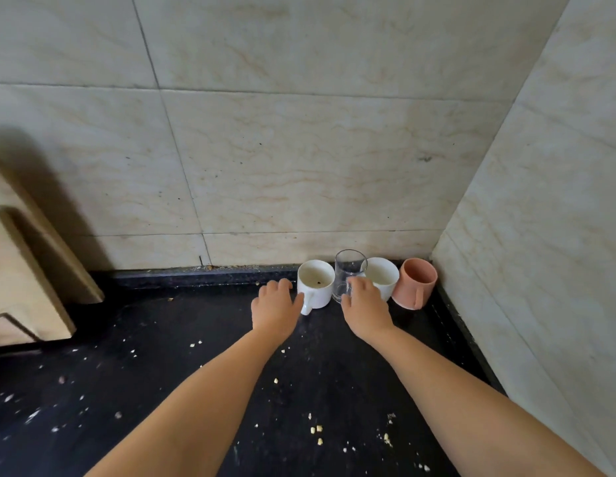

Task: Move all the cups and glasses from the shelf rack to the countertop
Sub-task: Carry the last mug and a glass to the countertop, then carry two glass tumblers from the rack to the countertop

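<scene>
Four drinking vessels stand in a row against the back wall on the black countertop (196, 373). From left to right they are a white mug (317, 282), a clear glass (348, 273), a second white mug (384, 275) and a pink mug (415, 282) in the corner. My left hand (275, 309) rests beside the first white mug, its thumb at the mug's handle and its fingers curled. My right hand (363, 306) has its fingers around the base of the clear glass. The shelf rack is out of view.
Tiled walls (299, 149) close the back and the right side, forming a corner behind the pink mug. A beige cabinet door (28, 270) juts in at the left. Pale crumbs are scattered over the countertop.
</scene>
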Demonstrator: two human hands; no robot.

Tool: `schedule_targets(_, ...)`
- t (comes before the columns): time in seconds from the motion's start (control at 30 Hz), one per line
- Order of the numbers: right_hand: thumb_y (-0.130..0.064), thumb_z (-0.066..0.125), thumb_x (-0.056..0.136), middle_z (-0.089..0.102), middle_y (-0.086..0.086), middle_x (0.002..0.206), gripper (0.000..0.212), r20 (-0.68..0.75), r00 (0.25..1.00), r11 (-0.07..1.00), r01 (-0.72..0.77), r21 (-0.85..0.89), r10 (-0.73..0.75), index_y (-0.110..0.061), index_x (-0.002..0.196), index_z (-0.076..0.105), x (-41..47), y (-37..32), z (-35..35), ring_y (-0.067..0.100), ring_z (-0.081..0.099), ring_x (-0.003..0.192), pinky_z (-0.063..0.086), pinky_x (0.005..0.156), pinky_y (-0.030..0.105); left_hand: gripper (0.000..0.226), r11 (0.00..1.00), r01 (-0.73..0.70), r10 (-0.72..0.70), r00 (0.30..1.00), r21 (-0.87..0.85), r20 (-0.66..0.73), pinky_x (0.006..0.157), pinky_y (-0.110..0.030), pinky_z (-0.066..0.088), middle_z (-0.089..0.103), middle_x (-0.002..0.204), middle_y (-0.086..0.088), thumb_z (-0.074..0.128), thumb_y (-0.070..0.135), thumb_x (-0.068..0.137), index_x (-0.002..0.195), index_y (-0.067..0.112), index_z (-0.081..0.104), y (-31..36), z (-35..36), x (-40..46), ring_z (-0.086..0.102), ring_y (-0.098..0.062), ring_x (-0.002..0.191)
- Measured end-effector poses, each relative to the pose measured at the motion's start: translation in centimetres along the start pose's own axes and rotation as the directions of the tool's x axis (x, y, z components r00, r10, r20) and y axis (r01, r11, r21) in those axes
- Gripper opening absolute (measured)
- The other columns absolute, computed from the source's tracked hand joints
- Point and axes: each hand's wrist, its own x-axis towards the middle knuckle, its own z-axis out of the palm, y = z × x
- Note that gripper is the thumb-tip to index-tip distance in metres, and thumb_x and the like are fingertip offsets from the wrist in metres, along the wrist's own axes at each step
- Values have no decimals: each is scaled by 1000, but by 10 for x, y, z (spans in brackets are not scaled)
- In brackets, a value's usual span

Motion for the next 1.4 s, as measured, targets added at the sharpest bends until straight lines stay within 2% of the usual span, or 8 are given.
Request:
schedule_targets(0.1,-25,40,99,39,8,146,41,43,989,972,149,-182,-144,-14,139,38,-13,-15,-6,29,43,129,43,98,43,45,976,-127,132,991,179,-15,104,-37,35,51,133,-3,40,44,98,134,18,46,-4,-15,-23,45,-24,127)
schedule_targets(0.2,-24,39,99,35,9,147,42,106,972,942,232,-243,-212,-14,139,36,-27,-32,-8,32,42,129,43,97,44,46,960,-121,132,991,253,-29,108,-37,32,50,135,-2,38,45,98,135,19,44,-13,-30,-49,44,-23,128)
schedule_targets(0.4,-27,36,100,29,8,153,45,193,881,854,468,-227,-432,-14,143,31,-53,-67,-12,32,39,132,41,101,44,44,971,129,-98,983,203,-156,109,-38,33,51,134,-2,39,44,98,133,19,46,-37,-57,-111,45,-24,128)
schedule_targets(0.57,-27,36,101,27,8,154,46,262,744,724,664,-187,-615,-16,145,31,-92,-101,-12,30,34,137,33,110,46,42,922,360,-313,910,143,-271,106,-38,34,52,131,-4,41,44,97,129,18,50,-56,-70,-188,46,-25,125)
schedule_targets(0.7,-26,38,100,27,7,153,45,345,650,643,750,-152,-677,-17,144,34,-140,-129,3,29,33,138,30,113,49,41,867,483,-424,845,126,-326,107,-38,33,52,129,-3,40,45,97,127,19,50,-71,-75,-259,46,-25,124)
schedule_targets(0.8,-26,38,100,30,6,151,43,419,510,516,850,-111,-751,-18,142,35,-188,-158,19,28,33,137,28,114,48,41,791,605,-535,756,90,-378,108,-38,32,52,130,-3,39,45,97,126,19,51,-92,-85,-323,45,-25,126)
schedule_targets(1.13,-25,35,99,39,7,144,39,497,52,90,995,53,-866,-16,137,40,-398,-244,54,29,41,131,32,108,48,41,420,903,-808,329,-87,-489,104,-39,37,54,127,-4,43,46,95,124,18,54,-144,-94,-574,48,-25,123)
schedule_targets(1.4,-30,37,99,40,5,142,40,483,-136,-80,988,135,-865,-19,137,40,-592,-270,73,28,42,130,35,105,44,42,248,961,-862,162,-123,-480,105,-37,34,53,129,-3,40,46,95,124,19,54,-156,-81,-777,47,-24,125)
